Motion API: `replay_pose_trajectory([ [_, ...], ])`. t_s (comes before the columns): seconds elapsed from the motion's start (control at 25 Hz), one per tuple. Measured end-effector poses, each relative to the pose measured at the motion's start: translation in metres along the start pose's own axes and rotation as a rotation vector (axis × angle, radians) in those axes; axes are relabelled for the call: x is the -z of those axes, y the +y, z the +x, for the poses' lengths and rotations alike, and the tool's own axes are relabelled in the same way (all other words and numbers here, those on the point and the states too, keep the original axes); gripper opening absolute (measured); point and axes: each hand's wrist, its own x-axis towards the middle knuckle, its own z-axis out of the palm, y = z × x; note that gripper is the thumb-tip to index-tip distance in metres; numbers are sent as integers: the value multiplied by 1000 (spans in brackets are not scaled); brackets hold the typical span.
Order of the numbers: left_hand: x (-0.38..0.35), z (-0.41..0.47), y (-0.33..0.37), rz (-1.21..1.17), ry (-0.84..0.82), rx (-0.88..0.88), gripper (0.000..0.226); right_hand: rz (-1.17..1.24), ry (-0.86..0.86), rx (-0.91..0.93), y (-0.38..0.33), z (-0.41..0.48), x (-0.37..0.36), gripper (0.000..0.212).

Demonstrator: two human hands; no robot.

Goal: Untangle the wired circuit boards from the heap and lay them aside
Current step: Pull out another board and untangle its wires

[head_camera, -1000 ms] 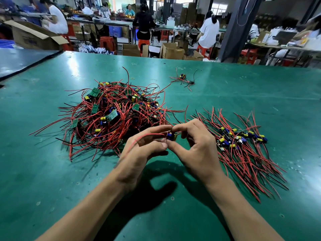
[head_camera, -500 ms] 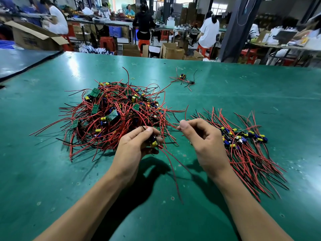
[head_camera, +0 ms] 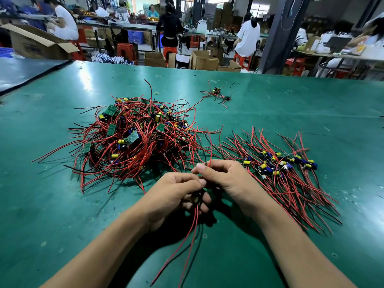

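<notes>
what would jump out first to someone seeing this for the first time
The big tangled heap of red-wired green circuit boards, left of centre on the green table, draws the eye first. To its right lies a combed-out row of boards. In front, the left hand holds one wired board, while the right hand pinches a red lead.

Bare forearms (head_camera: 104,250); left hand (head_camera: 174,196), right hand (head_camera: 228,179)

Glossy green table (head_camera: 291,113) — rubbery mat.
</notes>
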Motion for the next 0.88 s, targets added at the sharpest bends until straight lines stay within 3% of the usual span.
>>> replay_pose_trajectory([
  [0.2,-5,3,-6,-38,181,-157,13,85,140,-9,0,4,-1,29],
  [0.36,-8,3,-10,60,265,-239,16,62,141,-90,0,6,-4,33],
  [0.68,-7,6,-13,110,254,-283,19,-97,39,-78,7,4,-20,52],
  [0.88,-6,9,-14,98,168,-202,13,-80,248,-131,0,11,1,58],
])
